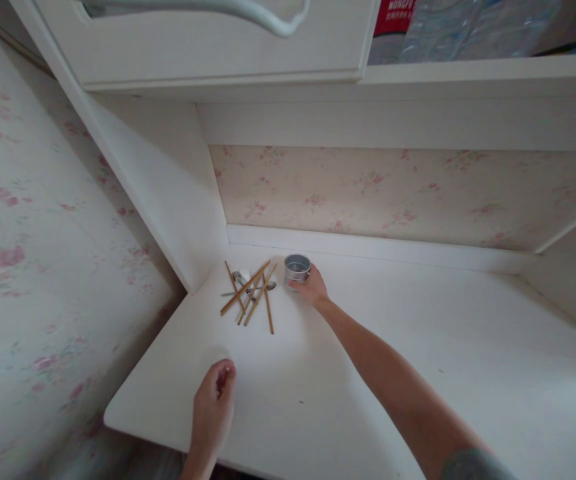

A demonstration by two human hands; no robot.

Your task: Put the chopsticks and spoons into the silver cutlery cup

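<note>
My right hand (pixel 313 287) is wrapped round the side of a small grey metal cup with holes in its base (pixel 297 273), toward the back of the white table. The cup is upright and I can see into its open top. Left of it lies a loose, crossed pile of several wooden chopsticks (pixel 268 310). Metal spoons (pixel 271 285) lie among and under the chopsticks, partly covered. Nearer to me, my left hand (pixel 214 403) hovers over the front of the table with its fingers curled in; nothing shows in them.
The white table (pixel 368 400) has a rounded front left corner. A white side panel (pixel 168 193) rises at the left and a low ledge (pixel 368 247) runs along the back. Overhead is a drawer with a curved handle (pixel 248 10), beside a shelf (pixel 468 72) holding plastic-wrapped goods.
</note>
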